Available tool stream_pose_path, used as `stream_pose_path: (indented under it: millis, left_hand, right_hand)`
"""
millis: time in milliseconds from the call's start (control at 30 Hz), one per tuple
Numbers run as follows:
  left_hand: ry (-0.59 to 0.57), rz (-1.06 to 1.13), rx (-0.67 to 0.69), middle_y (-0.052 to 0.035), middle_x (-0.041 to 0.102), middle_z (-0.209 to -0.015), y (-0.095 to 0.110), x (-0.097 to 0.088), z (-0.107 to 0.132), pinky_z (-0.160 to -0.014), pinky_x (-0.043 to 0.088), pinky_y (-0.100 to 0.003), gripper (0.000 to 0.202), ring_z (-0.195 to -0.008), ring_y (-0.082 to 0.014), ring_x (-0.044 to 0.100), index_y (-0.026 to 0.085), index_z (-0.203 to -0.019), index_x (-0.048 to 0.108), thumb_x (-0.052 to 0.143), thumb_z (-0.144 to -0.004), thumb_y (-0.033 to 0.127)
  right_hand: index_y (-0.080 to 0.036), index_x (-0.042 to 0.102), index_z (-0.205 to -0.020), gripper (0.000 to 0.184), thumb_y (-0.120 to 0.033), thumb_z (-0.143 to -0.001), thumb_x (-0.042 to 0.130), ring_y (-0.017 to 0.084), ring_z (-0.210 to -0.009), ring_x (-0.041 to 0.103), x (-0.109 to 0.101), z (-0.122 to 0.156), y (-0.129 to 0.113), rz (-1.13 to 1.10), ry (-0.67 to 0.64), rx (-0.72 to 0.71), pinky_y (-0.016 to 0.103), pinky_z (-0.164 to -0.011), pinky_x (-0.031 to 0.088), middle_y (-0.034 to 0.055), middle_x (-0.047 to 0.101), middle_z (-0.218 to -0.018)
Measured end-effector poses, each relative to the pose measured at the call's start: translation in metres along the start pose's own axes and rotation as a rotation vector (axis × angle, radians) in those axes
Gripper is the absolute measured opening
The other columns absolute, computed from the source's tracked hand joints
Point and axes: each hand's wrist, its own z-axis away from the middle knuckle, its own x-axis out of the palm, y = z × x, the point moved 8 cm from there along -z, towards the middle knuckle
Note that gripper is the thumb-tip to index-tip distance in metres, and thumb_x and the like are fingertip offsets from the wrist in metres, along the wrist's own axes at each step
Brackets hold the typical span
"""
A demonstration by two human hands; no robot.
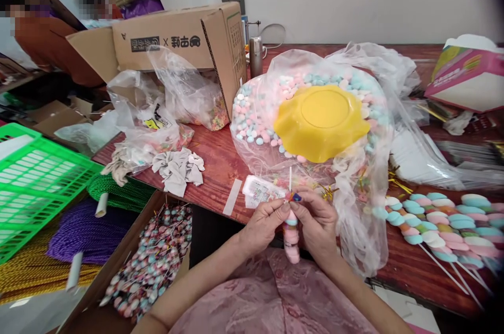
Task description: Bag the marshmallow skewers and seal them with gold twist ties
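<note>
Just above my lap, a marshmallow stick [292, 242] points its sweets toward me, its white stick away. The marshmallows are pink, with blue and white ones near the top. My left hand [262, 222] pinches the neck of it between thumb and finger. From the other side, my right hand [318, 218] pinches the same spot, where a small blue and gold bit shows, too small to make out. Printed clear wrappers [262, 191] lie in a stack just beyond my left hand. Several gold twist ties [327, 192] lie beyond my right hand.
A yellow bowl [323, 121] rests upside down on a bag of marshmallows [252, 118]. At right lie finished-looking marshmallow sticks [444, 218]. A cardboard box [177, 40] and a steel flask [255, 55] stand behind. Lower left is a box of wrapped sticks [153, 260]; co-workers sit far left.
</note>
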Motion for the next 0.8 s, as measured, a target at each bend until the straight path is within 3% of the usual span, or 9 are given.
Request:
stream_pose_path:
  millis: [100, 200, 267, 333, 433, 533, 600, 733, 800]
  left_hand:
    - [0.049, -0.093, -0.165, 0.0079, 0.049, -0.047, 0.0, -0.006, 0.002, -0.033, 0.039, -0.019, 0.049, -0.029, -0.0098, 0.048, 0.019, -0.079, 0.047, 0.061, -0.084, 0.066]
    - [0.096, -0.158, -0.241, 0.0115, 0.041, -0.046, 0.005, -0.014, 0.005, -0.03, 0.038, -0.019, 0.048, -0.027, -0.0064, 0.038, 0.02, -0.078, 0.046, 0.063, -0.081, 0.065]
    - [0.1, -0.143, -0.226, 0.0092, 0.046, -0.049, 0.011, -0.017, 0.005, -0.03, 0.037, -0.018, 0.045, -0.029, -0.0047, 0.037, 0.019, -0.077, 0.048, 0.065, -0.081, 0.061]
    - [0.051, -0.113, -0.221, 0.0033, 0.056, -0.056, 0.014, -0.016, 0.005, -0.032, 0.036, -0.016, 0.041, -0.033, -0.005, 0.043, 0.017, -0.075, 0.052, 0.066, -0.08, 0.055]
    - [-0.129, -0.111, -0.316, -0.0018, 0.059, -0.06, 0.01, -0.008, 0.012, -0.035, 0.033, -0.017, 0.039, -0.039, -0.0076, 0.051, 0.014, -0.069, 0.057, 0.066, -0.078, 0.05]
    - [-0.27, -0.205, -0.442, -0.0001, 0.057, -0.064, 0.003, -0.005, 0.025, -0.038, 0.035, -0.018, 0.041, -0.042, -0.0067, 0.048, 0.015, -0.074, 0.057, 0.063, -0.08, 0.054]
    - [-0.314, -0.421, -0.472, 0.0011, 0.055, -0.067, 0.0, -0.007, 0.032, -0.044, 0.038, -0.019, 0.039, -0.047, -0.0077, 0.047, 0.017, -0.079, 0.056, 0.056, -0.087, 0.055]
    - [-0.283, -1.167, -0.103, -0.0056, 0.058, -0.082, 0.014, -0.007, 0.029, -0.072, 0.049, -0.03, 0.027, -0.075, -0.0165, 0.054, 0.017, -0.082, 0.058, 0.041, -0.096, 0.032]
    - [-0.234, -1.344, 0.064, -0.0083, 0.06, -0.088, 0.021, -0.001, 0.027, -0.081, 0.048, -0.035, 0.027, -0.082, -0.0188, 0.054, 0.016, -0.08, 0.058, 0.037, -0.094, 0.024]
  right_hand:
    - [-0.021, 0.067, -0.08, 0.004, -0.021, -0.084, 0.067, 0.015, -0.069, 0.064, 0.0, -0.008, 0.004, 0.05, -0.073, 0.008, 0.028, -0.064, 0.053, 0.0006, 0.068, -0.077]
    - [-0.025, 0.069, -0.09, 0.011, -0.016, -0.082, 0.069, 0.019, -0.083, 0.066, -0.012, -0.019, -0.007, 0.143, -0.071, -0.071, 0.033, -0.074, 0.053, 0.002, 0.071, -0.09]
    - [-0.029, 0.07, -0.108, 0.03, -0.014, -0.082, 0.068, 0.024, -0.107, 0.063, -0.015, -0.022, -0.034, 0.363, -0.128, -0.333, 0.042, -0.091, 0.049, 0.005, 0.07, -0.116]
    - [-0.032, 0.067, -0.119, 0.037, -0.015, -0.087, 0.064, 0.028, -0.123, 0.055, -0.001, -0.012, -0.057, 0.652, -0.332, -0.685, 0.049, -0.101, 0.04, 0.0045, 0.066, -0.13]
    - [-0.027, 0.065, -0.12, 0.031, -0.016, -0.094, 0.054, 0.027, -0.124, 0.054, 0.014, 0.008, -0.062, 0.837, -0.66, -0.891, 0.052, -0.105, 0.029, 0.0042, 0.071, -0.119]
    - [-0.021, 0.066, -0.098, 0.021, -0.013, -0.095, 0.047, 0.022, -0.098, 0.06, 0.019, 0.02, -0.056, 0.852, -0.804, -0.79, 0.05, -0.099, 0.032, 0.0038, 0.071, -0.086]
    - [-0.019, 0.062, -0.08, 0.022, -0.011, -0.092, 0.045, 0.02, -0.081, 0.055, 0.022, 0.026, -0.046, 0.891, -0.848, -0.67, 0.045, -0.089, 0.035, 0.003, 0.064, -0.072]
    - [-0.018, 0.054, -0.066, 0.024, -0.01, -0.088, 0.05, 0.015, -0.069, 0.05, 0.022, 0.032, -0.016, 0.871, -0.873, -0.294, 0.035, -0.073, 0.034, 0.0002, 0.06, -0.065]
    - [-0.018, 0.055, -0.066, 0.027, -0.011, -0.091, 0.05, 0.015, -0.071, 0.052, 0.019, 0.033, -0.012, 0.841, -0.835, -0.192, 0.033, -0.072, 0.034, -0.0005, 0.061, -0.065]
